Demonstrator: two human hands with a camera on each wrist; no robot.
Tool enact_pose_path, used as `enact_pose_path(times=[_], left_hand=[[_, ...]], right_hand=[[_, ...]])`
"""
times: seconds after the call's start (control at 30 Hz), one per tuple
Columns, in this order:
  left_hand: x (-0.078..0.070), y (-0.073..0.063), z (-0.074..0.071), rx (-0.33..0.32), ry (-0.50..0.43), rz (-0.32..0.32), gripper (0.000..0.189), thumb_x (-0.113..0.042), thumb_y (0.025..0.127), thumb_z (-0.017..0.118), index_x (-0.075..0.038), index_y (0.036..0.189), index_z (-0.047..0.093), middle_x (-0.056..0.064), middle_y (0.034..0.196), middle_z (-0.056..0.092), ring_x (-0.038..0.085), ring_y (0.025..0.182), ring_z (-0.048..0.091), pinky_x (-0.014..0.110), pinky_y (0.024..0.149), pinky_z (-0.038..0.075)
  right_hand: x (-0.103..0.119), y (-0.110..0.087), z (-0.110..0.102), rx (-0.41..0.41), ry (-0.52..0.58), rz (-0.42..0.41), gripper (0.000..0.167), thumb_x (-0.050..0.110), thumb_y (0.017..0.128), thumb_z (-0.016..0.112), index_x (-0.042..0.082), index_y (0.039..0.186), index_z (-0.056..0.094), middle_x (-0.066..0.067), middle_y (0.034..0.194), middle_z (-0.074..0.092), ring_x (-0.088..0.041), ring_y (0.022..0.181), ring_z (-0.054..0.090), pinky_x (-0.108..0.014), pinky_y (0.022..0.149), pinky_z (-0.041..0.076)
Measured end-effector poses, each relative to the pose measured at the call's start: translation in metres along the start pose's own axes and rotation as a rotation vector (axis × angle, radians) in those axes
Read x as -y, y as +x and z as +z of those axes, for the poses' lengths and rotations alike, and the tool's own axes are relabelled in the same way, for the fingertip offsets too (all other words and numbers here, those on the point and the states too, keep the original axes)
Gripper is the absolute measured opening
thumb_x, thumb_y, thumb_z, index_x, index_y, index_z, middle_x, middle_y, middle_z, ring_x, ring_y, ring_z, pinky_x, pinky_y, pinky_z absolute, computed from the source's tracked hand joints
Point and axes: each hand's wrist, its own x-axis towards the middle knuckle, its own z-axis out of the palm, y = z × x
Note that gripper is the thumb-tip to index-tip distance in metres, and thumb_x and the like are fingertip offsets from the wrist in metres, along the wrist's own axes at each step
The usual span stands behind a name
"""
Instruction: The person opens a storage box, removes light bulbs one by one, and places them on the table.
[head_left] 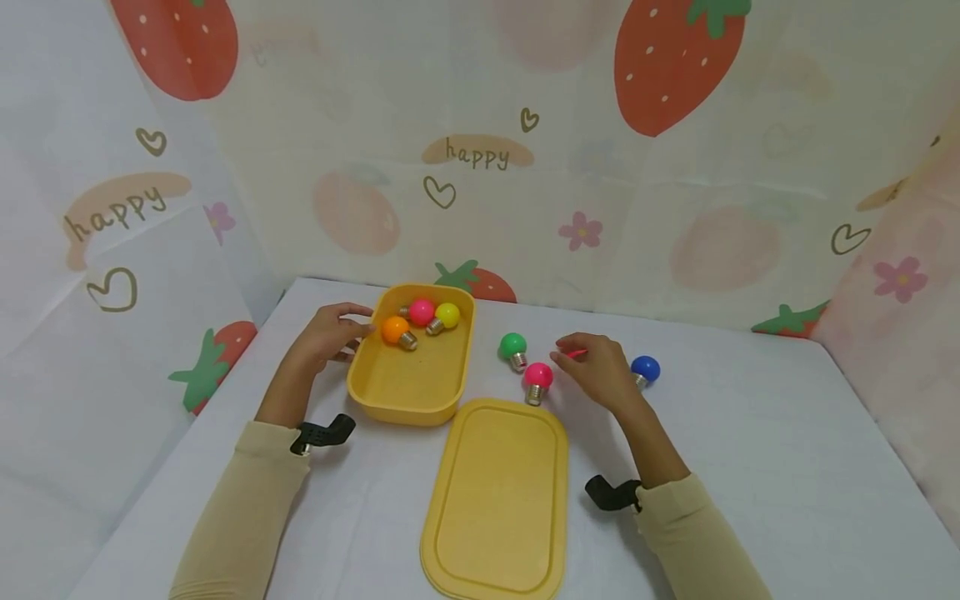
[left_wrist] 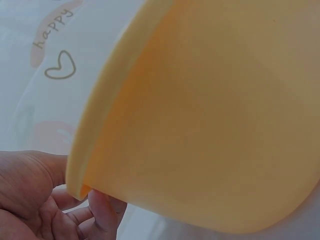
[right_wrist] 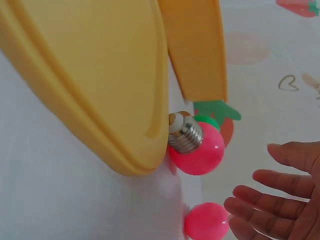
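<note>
My left hand [head_left: 333,333] holds the left rim of a yellow plastic box [head_left: 408,387], its thumb at the rim and other fingers curled against the outer wall. Inside the box lie an orange bulb [head_left: 395,330], a pink bulb [head_left: 422,312] and a yellow bulb [head_left: 447,315]. With fingers spread, my right hand [head_left: 596,367] hovers just over a pink bulb [right_wrist: 206,221], which it mostly hides in the head view. Left of that hand are another pink bulb [head_left: 538,375] and a green bulb [head_left: 513,345]. A blue bulb [head_left: 646,368] is on its right.
A yellow lid [head_left: 497,500] lies flat in front of the box, between my forearms. Everything sits on a white-covered table [head_left: 750,450]. Strawberry-print cloth [head_left: 480,225] stands behind and at both sides. Each wrist wears a small black camera mount [head_left: 324,433].
</note>
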Motion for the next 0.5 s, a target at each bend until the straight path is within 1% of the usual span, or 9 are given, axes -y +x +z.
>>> enact_pose_path(times=[0.23,0.37,0.5], left_hand=[[0.001,0.001,0.0,-0.003,0.014,-0.005,0.053,-0.027,0.101,0.063,-0.01,0.148,0.047,0.02,0.129,0.061,0.028,0.098,0.062,0.029,0.075,0.059],[0.002,0.001,-0.001,0.0,0.009,-0.006,0.052,-0.027,0.101,0.063,-0.011,0.148,0.048,0.019,0.128,0.061,0.029,0.099,0.061,0.029,0.075,0.059],[0.002,0.0,-0.001,0.001,0.004,0.001,0.052,-0.028,0.101,0.063,-0.011,0.148,0.048,0.019,0.128,0.061,0.028,0.099,0.062,0.029,0.075,0.058]], right_hand=[[0.011,-0.006,-0.005,-0.02,0.021,-0.072,0.035,0.026,0.098,0.068,0.004,0.125,0.069,-0.014,0.118,0.071,-0.032,0.107,0.068,-0.044,0.085,0.059],[0.022,-0.01,-0.004,-0.016,0.038,-0.093,0.035,0.026,0.098,0.068,0.004,0.125,0.069,-0.013,0.117,0.072,-0.032,0.107,0.068,-0.046,0.088,0.058],[0.035,-0.012,-0.003,0.003,0.06,-0.11,0.035,0.025,0.098,0.068,0.003,0.125,0.069,-0.013,0.117,0.072,-0.031,0.106,0.068,-0.045,0.087,0.058]])
